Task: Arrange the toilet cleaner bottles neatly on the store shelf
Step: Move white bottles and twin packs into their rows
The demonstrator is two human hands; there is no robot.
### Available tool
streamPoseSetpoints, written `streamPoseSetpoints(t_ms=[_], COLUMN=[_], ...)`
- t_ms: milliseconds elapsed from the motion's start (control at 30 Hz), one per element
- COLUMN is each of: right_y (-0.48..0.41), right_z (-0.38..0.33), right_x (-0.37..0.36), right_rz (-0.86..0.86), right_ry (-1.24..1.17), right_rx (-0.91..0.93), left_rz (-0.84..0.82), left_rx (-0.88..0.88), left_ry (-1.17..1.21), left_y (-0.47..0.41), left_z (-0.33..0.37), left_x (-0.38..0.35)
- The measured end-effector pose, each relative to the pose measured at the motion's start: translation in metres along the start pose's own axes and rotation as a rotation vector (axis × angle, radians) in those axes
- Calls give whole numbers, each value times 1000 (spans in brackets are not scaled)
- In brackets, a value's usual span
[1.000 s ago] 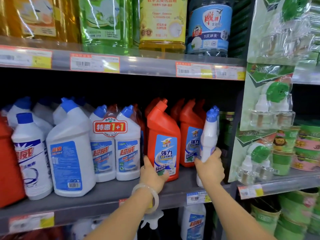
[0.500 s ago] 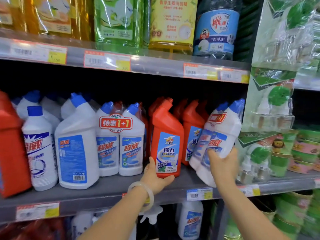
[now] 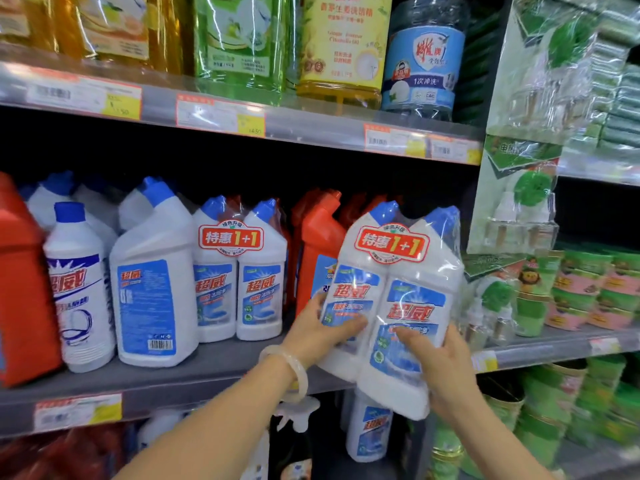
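A plastic-wrapped twin pack of white, blue-capped toilet cleaner bottles (image 3: 391, 299) (its label facing out) is gripped by the left hand (image 3: 320, 332) and right hand (image 3: 438, 367), fingers curled around it, before the grey shelf (image 3: 207, 372), tilted.

The twin-pack (image 3: 391, 299) is white with blue caps, blue labels bearing red characters, and a red-and-white "1+1" badge (image 3: 391, 243). At nine o'clock from it stands an orange-red bottle (image 3: 317, 251); further along, a matching white twin pack (image 3: 239, 275). The shelf (image 3: 173, 379) is grey. Its price tag (image 3: 78, 410) is white, red and yellow. The bracelet (image 3: 294, 367) is milky white.
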State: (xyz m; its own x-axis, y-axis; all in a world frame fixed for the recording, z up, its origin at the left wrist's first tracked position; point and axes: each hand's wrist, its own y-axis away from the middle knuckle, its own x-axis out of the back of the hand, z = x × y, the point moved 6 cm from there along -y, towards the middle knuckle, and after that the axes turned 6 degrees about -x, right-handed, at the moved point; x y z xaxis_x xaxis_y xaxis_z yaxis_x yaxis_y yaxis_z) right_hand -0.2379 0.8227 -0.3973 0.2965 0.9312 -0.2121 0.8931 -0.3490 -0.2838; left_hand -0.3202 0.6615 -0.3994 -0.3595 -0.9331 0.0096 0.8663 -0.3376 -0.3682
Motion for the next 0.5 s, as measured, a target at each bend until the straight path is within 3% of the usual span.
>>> streamPoseSetpoints(t_ms=[133, 400, 500], right_y=[1, 16, 34], right_z=[7, 33, 45], right_x=[-40, -152, -206], right_rz=[-164, -519, -629], right_ry=[33, 164, 192], right_rx=[-32, -93, -86], left_rz=[9, 494, 589], left_rx=[-60, -22, -46], left_ry=[-48, -43, -97], left_y=[14, 100, 133], left_z=[10, 17, 25], left_x=[35, 151, 199])
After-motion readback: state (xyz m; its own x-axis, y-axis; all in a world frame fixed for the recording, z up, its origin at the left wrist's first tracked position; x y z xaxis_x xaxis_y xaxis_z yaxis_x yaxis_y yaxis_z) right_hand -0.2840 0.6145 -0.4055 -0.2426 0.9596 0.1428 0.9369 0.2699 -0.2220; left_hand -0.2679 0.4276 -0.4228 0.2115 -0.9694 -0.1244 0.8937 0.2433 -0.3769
